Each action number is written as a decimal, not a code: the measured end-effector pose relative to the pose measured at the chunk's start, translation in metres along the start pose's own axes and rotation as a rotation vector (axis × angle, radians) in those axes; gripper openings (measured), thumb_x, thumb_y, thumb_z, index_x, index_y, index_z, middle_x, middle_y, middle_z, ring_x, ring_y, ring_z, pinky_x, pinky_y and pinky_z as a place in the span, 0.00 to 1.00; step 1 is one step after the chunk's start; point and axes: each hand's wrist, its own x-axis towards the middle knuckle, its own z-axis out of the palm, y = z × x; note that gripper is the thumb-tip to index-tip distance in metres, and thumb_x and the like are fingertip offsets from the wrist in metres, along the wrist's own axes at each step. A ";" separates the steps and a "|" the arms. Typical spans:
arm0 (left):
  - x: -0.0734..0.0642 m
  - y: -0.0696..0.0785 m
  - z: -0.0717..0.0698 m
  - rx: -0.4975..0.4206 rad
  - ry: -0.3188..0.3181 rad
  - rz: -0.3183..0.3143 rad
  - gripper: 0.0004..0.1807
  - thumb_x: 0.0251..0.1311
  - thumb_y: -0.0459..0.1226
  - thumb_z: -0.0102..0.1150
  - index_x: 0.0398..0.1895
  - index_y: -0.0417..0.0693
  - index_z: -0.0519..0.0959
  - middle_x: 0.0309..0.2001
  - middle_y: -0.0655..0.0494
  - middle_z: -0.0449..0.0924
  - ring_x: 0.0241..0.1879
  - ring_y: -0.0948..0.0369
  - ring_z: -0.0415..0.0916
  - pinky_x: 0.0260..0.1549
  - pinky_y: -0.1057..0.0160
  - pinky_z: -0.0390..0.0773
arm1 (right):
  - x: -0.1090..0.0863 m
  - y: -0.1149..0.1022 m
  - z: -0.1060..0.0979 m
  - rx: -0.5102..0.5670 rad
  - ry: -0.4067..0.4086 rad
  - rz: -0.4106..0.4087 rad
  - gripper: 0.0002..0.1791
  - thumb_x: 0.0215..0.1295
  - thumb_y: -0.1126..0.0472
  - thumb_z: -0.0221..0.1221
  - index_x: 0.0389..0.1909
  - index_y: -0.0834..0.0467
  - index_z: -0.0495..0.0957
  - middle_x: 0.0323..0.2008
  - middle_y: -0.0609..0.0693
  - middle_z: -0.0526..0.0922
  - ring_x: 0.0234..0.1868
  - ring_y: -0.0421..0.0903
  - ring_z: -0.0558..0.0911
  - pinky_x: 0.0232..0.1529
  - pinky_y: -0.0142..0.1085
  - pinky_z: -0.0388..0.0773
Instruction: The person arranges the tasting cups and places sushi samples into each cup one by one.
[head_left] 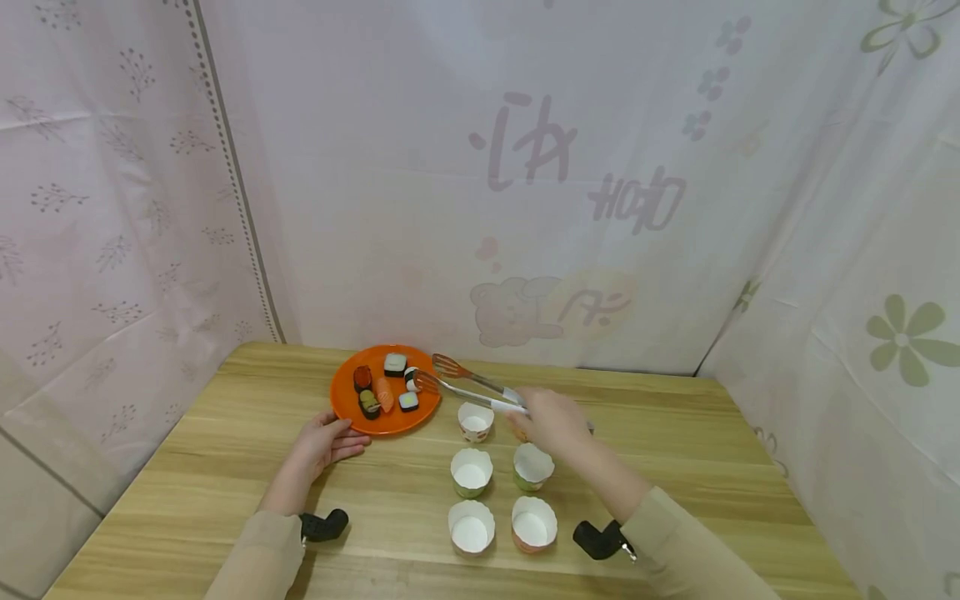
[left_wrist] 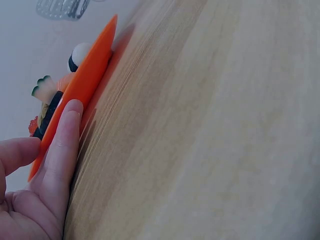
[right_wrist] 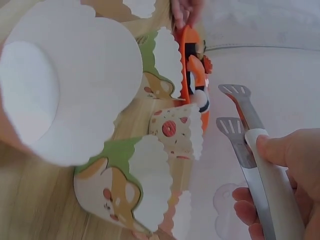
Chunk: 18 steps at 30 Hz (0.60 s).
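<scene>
An orange plate (head_left: pixel 397 423) carries several sushi pieces, among them a salmon nigiri (head_left: pixel 384 395), a red roe-topped roll (head_left: pixel 363 378) and a white piece with a black band (head_left: pixel 412 380). My left hand (head_left: pixel 318 446) holds the plate's near left rim, with the thumb (left_wrist: pixel 20 152) at the edge and fingers against its underside. My right hand (head_left: pixel 555 425) grips white-handled metal tongs (head_left: pixel 508 407) by the handles. Their slotted heads stand apart with nothing between them, above the plate's right side. Beneath the right hand are paper cups (head_left: pixel 472 471).
The cups stand in two columns at the table's middle; the right hand partly hides the farthest right one. A wood-grain table (head_left: pixel 637 433) carries everything. Patterned curtains (head_left: pixel 390 208) enclose its back and sides. Black wrist mounts (head_left: pixel 325 526) jut from both sleeves.
</scene>
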 end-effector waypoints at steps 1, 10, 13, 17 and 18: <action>0.000 0.000 0.000 0.000 0.000 -0.001 0.26 0.74 0.32 0.40 0.70 0.30 0.49 0.37 0.38 0.81 0.37 0.49 0.83 0.40 0.54 0.82 | 0.001 -0.001 0.001 0.002 -0.005 0.000 0.09 0.65 0.50 0.61 0.33 0.51 0.76 0.16 0.38 0.71 0.15 0.40 0.70 0.14 0.34 0.66; 0.002 0.000 0.000 -0.004 0.008 0.002 0.26 0.74 0.32 0.41 0.69 0.30 0.50 0.36 0.38 0.82 0.37 0.49 0.83 0.40 0.54 0.83 | 0.011 -0.012 0.009 -0.042 0.016 0.007 0.15 0.64 0.49 0.62 0.42 0.57 0.80 0.25 0.45 0.77 0.20 0.42 0.71 0.16 0.35 0.66; 0.001 0.001 0.000 -0.007 0.000 0.003 0.27 0.74 0.32 0.40 0.70 0.30 0.48 0.37 0.37 0.82 0.37 0.49 0.83 0.40 0.54 0.82 | 0.013 -0.014 0.013 -0.054 0.007 0.021 0.17 0.64 0.48 0.61 0.44 0.58 0.80 0.26 0.45 0.77 0.20 0.42 0.71 0.16 0.35 0.67; 0.001 0.001 0.000 -0.015 -0.002 -0.001 0.27 0.74 0.32 0.40 0.70 0.30 0.48 0.37 0.38 0.82 0.37 0.49 0.83 0.39 0.54 0.83 | 0.016 -0.018 0.018 -0.060 -0.007 0.038 0.20 0.65 0.48 0.61 0.47 0.59 0.80 0.28 0.47 0.79 0.22 0.42 0.72 0.18 0.35 0.69; 0.001 0.001 0.000 -0.017 0.000 -0.002 0.27 0.74 0.32 0.40 0.70 0.30 0.48 0.36 0.38 0.82 0.36 0.49 0.83 0.39 0.54 0.83 | 0.017 -0.019 0.018 -0.061 -0.007 0.043 0.20 0.64 0.48 0.61 0.48 0.60 0.80 0.29 0.47 0.79 0.23 0.43 0.73 0.19 0.36 0.69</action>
